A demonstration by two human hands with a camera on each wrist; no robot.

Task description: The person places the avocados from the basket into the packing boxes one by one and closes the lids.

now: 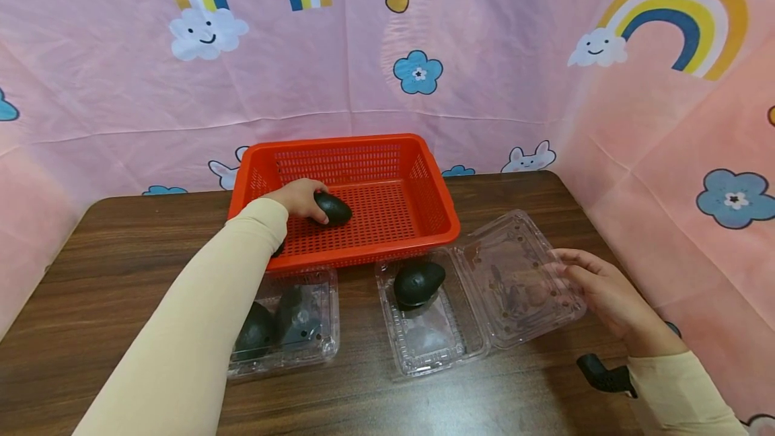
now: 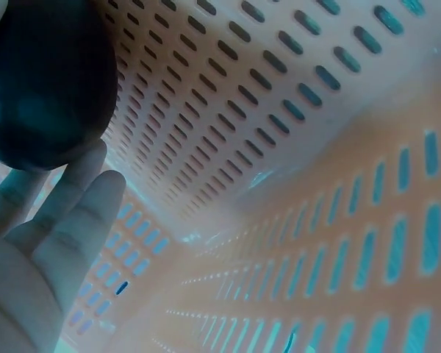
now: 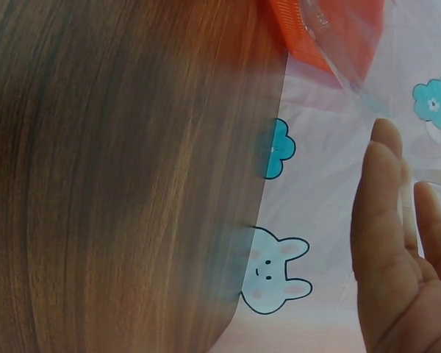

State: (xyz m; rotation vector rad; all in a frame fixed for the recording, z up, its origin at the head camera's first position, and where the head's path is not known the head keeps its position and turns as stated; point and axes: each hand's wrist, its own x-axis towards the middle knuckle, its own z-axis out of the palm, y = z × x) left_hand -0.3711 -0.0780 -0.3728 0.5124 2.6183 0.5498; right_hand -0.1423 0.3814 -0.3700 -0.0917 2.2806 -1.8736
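In the head view my left hand (image 1: 301, 199) grips a dark avocado (image 1: 334, 209) inside the red basket (image 1: 363, 258), near its left end. The left wrist view shows that avocado (image 2: 48, 81) large and close, with fingers (image 2: 77, 220) beneath it. My right hand (image 1: 605, 291) pinches the edge of the clear lid (image 1: 514, 281) of an opened plastic clamshell box (image 1: 432, 355). One avocado (image 1: 419, 283) lies in the far half of that box's base. In the right wrist view, the right hand (image 3: 397, 257) is beside clear plastic at the upper right.
A second clear box (image 1: 327, 342), left of the open one, holds avocados (image 1: 255, 332) and is partly behind my left sleeve. Another dark object (image 1: 278, 249) shows in the basket beside the sleeve. A black curved item (image 1: 605, 377) is by my right wrist. Patterned cloth (image 1: 363, 86) hangs behind the table.
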